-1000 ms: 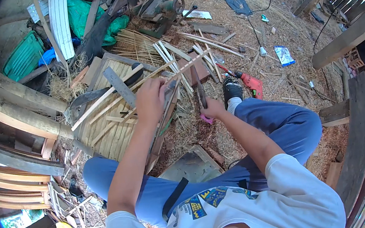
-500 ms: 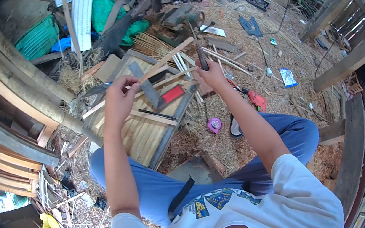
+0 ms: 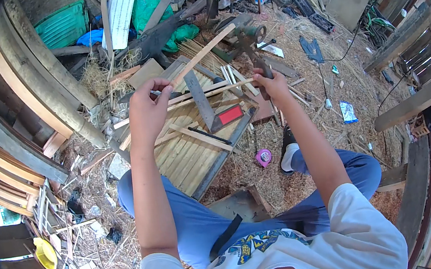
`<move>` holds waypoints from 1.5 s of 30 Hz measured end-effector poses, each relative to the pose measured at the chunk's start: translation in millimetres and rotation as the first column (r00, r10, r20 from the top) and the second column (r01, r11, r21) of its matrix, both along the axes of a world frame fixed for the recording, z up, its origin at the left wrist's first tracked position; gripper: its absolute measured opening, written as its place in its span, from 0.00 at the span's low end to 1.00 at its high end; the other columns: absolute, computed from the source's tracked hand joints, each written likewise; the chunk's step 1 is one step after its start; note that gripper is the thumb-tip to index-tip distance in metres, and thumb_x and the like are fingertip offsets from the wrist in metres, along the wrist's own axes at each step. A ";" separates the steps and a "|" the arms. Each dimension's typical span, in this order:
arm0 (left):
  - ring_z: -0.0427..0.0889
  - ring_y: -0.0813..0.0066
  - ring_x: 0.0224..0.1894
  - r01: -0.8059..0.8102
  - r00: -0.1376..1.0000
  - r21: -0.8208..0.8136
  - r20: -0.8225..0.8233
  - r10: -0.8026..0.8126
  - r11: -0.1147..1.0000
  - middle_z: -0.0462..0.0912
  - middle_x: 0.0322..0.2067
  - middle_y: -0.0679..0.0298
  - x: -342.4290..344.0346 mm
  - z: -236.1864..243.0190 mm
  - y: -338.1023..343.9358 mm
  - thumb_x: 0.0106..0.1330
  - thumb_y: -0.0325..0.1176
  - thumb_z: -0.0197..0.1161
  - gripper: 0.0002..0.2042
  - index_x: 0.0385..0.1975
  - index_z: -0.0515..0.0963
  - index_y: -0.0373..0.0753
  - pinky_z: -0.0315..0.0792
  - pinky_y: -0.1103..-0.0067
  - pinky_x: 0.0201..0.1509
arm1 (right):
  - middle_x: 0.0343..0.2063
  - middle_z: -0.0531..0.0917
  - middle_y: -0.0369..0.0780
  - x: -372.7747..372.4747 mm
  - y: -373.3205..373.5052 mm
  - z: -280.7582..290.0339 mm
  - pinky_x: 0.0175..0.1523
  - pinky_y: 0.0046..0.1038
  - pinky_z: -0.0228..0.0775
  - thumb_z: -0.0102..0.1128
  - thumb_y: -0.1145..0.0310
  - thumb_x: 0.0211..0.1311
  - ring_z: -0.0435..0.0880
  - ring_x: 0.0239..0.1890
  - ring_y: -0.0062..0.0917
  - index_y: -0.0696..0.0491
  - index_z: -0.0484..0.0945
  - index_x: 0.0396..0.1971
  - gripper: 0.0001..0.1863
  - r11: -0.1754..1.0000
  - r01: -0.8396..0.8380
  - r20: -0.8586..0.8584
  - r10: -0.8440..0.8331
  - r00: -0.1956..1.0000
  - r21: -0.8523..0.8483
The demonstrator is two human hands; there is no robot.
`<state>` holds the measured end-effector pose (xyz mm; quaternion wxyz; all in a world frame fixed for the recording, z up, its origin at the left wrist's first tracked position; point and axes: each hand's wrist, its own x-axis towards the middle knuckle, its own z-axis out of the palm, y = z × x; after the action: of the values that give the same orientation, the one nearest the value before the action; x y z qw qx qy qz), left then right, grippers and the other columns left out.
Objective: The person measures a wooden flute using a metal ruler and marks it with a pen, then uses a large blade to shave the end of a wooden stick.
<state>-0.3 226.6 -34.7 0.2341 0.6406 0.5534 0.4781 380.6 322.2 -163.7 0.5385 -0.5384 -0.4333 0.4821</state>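
In my left hand (image 3: 151,106) I pinch one end of a thin wooden strip (image 3: 205,53), which slants up and away to the right. My right hand (image 3: 273,84) is closed around the handle of a long dark bladed tool (image 3: 248,48), its blade blurred and pointing away from me. A second thin strip (image 3: 220,89) runs across with its far end at my right fingers; whether they touch it I cannot tell. Below lies a slatted wooden panel (image 3: 178,164), bearing a try square (image 3: 201,103) with a red patch and a black pen (image 3: 210,138).
A pink tape measure (image 3: 264,157) lies on the shaving-strewn ground near my foot. Beyond the panel are a bundle of thin sticks (image 3: 199,52), green sheeting (image 3: 144,8) and a dark machine part (image 3: 254,32). Curved timbers (image 3: 35,65) stand at left; a wooden beam (image 3: 417,94) is at right.
The view has shifted, moving the scene right and slightly down. The strip in my left hand stays raised. The bladed tool in my right hand has tilted and come lower beside the second strip.
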 end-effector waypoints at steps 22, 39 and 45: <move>0.78 0.81 0.28 -0.065 0.992 0.110 0.112 0.053 0.992 0.87 0.32 0.65 -3.9 24.8 -15.5 0.71 0.27 0.70 0.06 0.45 0.87 0.35 0.73 0.79 0.34 | 0.33 0.89 0.38 137.6 -22.4 88.0 0.40 0.26 0.77 0.75 0.65 0.70 0.90 0.34 0.24 0.57 0.85 0.43 0.12 0.819 0.477 -0.096 -0.473 0.876 0.319; 0.79 0.83 0.29 -0.054 0.998 0.106 -0.018 0.056 0.993 0.89 0.32 0.65 -29.0 16.5 -14.1 0.71 0.28 0.70 0.07 0.44 0.87 0.33 0.73 0.80 0.35 | 0.41 0.90 0.42 -82.9 -11.4 52.0 0.45 0.27 0.82 0.73 0.65 0.71 0.92 0.40 0.27 0.61 0.83 0.49 0.16 0.997 -0.068 -0.043 0.067 0.997 -0.023; 0.81 0.78 0.31 0.122 0.992 0.026 -0.045 -0.121 0.992 0.88 0.32 0.63 13.7 -3.6 -10.9 0.70 0.27 0.69 0.06 0.43 0.87 0.35 0.74 0.77 0.37 | 0.39 0.92 0.40 -36.5 -21.7 62.8 0.45 0.27 0.81 0.69 0.62 0.73 0.89 0.36 0.21 0.60 0.87 0.47 0.16 0.998 -0.018 0.108 0.012 0.994 0.063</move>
<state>13.4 215.7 -38.3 0.2416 0.6867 0.5112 0.4569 344.2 300.5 -100.9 0.5276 -0.5429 -0.4807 0.4425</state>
